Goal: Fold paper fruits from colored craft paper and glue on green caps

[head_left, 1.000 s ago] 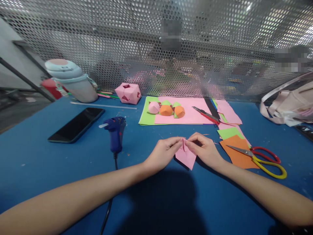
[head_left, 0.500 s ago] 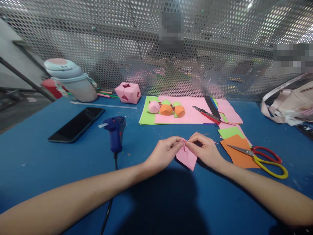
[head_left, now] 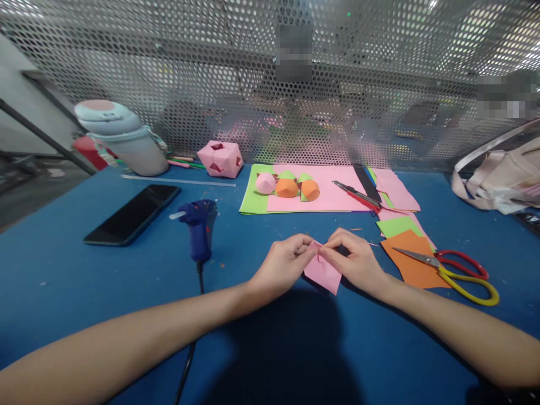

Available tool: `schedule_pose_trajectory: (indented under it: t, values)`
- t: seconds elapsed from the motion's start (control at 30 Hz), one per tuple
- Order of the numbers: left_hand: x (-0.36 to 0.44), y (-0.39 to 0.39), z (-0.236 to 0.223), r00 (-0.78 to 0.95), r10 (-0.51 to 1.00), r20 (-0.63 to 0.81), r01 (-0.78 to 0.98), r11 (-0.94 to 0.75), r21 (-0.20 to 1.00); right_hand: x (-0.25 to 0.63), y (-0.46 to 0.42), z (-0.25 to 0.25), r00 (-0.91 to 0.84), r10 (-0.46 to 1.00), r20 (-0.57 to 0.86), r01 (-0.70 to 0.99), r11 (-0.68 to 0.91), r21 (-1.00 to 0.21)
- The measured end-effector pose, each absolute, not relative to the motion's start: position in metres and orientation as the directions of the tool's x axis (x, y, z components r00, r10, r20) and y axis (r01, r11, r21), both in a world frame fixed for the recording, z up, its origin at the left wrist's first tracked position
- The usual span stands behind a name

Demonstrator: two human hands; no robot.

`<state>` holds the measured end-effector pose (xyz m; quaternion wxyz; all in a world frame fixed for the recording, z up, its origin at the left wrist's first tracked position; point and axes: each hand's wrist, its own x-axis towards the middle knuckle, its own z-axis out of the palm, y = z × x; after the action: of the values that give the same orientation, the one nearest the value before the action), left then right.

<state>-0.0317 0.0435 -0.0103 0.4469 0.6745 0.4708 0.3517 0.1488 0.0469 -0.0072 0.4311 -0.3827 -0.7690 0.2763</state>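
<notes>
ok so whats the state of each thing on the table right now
pink paper: partly folded, pinched at its top by both hands
left hand: closed on the paper
right hand: closed on the paper
scissors: blades shut, lying on the orange sheet
glue gun: lying down, unheld
phone: screen dark, flat
pink paper cube: finished
flask: lid shut, upright
</notes>
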Motion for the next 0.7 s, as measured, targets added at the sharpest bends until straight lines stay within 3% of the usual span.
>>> schedule_pose_trajectory:
  t: [0.3, 0.5, 0.7]
  values:
    - [-0.0299, 0.0419, -0.0054, 0.344, 0.938, 0.035, 0.209, -0.113, 0.971, 0.1500, 0.0488, -0.0065, -0.305, 0.838, 0.452, 0.351, 0.540, -0.764]
    - [-0.0307, 0.0419, -0.0033, 0.379, 0.919, 0.106, 0.322, -0.238, 0.916, 0.1508, 0.0492, -0.0061, -0.305, 0.838, 0.452, 0.345, 0.539, -0.768]
    - [-0.0316, 0.0408, -0.0062, 0.353, 0.930, 0.097, 0.336, -0.223, 0.915, 0.1505, 0.0475, -0.0063, -0.315, 0.833, 0.456, 0.350, 0.548, -0.760]
